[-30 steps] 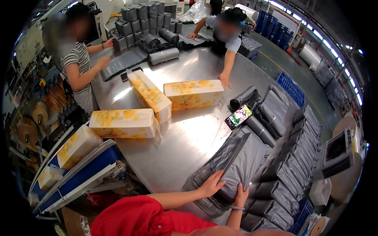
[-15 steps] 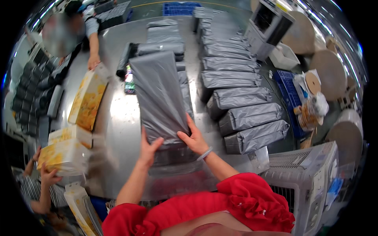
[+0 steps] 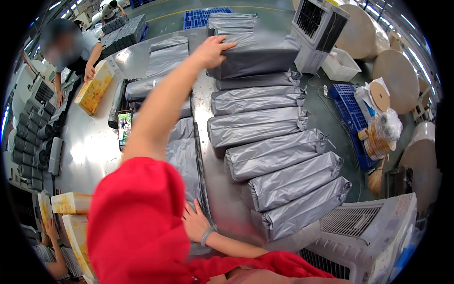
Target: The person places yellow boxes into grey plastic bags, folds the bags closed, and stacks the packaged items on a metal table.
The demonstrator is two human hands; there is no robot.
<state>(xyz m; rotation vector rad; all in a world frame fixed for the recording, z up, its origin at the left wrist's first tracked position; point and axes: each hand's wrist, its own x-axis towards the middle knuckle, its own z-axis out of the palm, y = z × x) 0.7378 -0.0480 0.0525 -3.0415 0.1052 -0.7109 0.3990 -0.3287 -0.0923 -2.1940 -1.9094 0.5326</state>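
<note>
My left hand [image 3: 213, 51] reaches far forward, its fingers stretched over the left end of a grey plastic-wrapped box [image 3: 260, 59]. That box stands higher than the parcels nearer to me, at the far part of the row. My right hand [image 3: 195, 222], with a band at the wrist, lies flat with spread fingers on a stack of flat grey plastic bags [image 3: 182, 168] in front of me. My left arm and red sleeve hide part of the table.
Several grey wrapped parcels [image 3: 267, 154] line the metal table's right side. A phone [image 3: 124, 128] lies beside dark rolls. Across the table a co-worker touches a yellow-and-white box [image 3: 96, 87]; similar boxes [image 3: 71, 203] are near left. An air cooler [image 3: 364, 232] stands near right.
The grey-wrapped box both hands held before me is gone from there. My left hand has swung far forward to the parcel row; my right hand has dropped onto the bags.
</note>
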